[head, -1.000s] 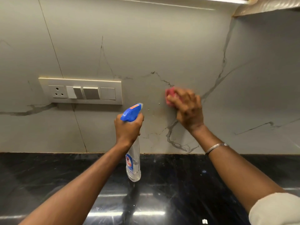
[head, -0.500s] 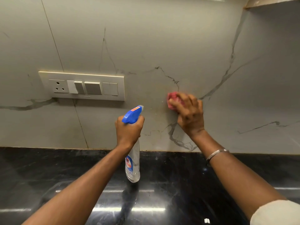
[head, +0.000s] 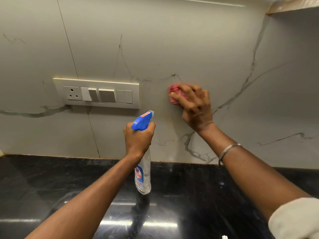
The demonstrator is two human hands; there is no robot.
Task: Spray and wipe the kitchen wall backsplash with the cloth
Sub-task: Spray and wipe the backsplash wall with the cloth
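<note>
Switch panel (head: 96, 93) on backsplash (head: 172, 40), left. Left hand (head: 138, 140) wrapped round spray bottle (head: 143, 173) neck, clear body hanging over desk (head: 51, 178), fill level unreadable. Cloth (head: 176, 94) right of panel, right hand (head: 195, 107) gripping it against backsplash; open backsplash further right.

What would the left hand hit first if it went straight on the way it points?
Likely the bare backsplash, just below the cloth and right of the switch plate; depth is unclear.

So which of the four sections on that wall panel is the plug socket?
The leftmost section of the switch panel: it alone has three round pin holes. The three to its right are flat plates with no holes.
</note>
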